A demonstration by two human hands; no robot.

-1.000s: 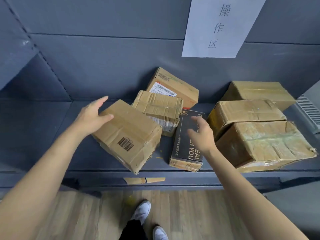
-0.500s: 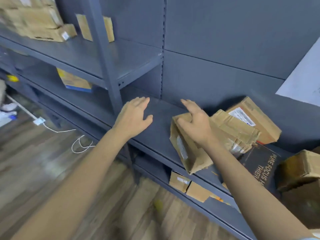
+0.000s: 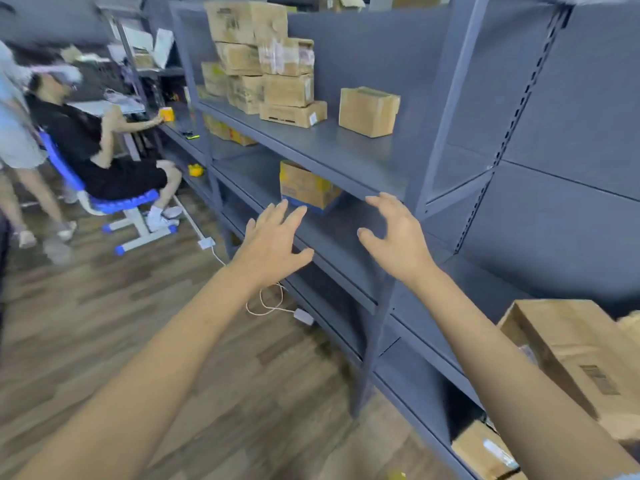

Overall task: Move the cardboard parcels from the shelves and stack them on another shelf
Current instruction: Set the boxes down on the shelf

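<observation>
Left hand: I see my left hand [image 3: 273, 237] held out in the air before the shelving, fingers spread and nearly straight, holding nothing.
Right hand: my right hand [image 3: 394, 237] reaches beside it, fingers loosely bent and apart, also holding nothing; its fingertips [image 3: 377, 200] lie just at the front edge of the upper shelf [image 3: 332, 147], though I cannot tell whether they touch.
Stacked parcels: a pile of cardboard parcels [image 3: 263, 60] stands several high toward the far left end of that shelf.
Single parcel: one cardboard parcel [image 3: 369, 110] stands upright alone on the same shelf, just right of the pile and apart from it.
Near parcel: a larger cardboard parcel [image 3: 571, 355] lies tilted on a lower shelf at the right edge of my view, well apart from both hands.
Yellow-and-blue box: a printed box [image 3: 306, 187] sits on the middle shelf [image 3: 332, 233], behind my left hand.
Surroundings: a seated person [image 3: 104, 143] on a blue chair [image 3: 117, 202]; a white cable [image 3: 266, 303] on the wooden floor [image 3: 104, 323].
</observation>
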